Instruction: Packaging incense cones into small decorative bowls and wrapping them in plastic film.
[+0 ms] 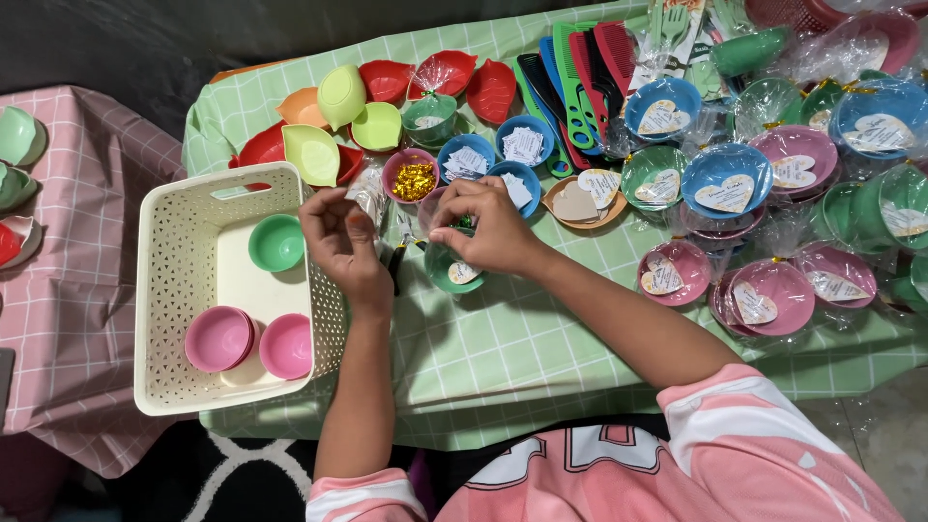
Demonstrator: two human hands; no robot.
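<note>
Near the middle of the desk (pixel 503 358), the right hand (pixel 488 227) pinches the top of a cellophane-wrapped green bowl (pixel 450 269) with its fingers closed. The left hand (pixel 340 242), fingers curled, grips the clear wrap beside it, just over the right wall of the cream basket (pixel 169 290) holding pink bowls (pixel 246 340).
</note>
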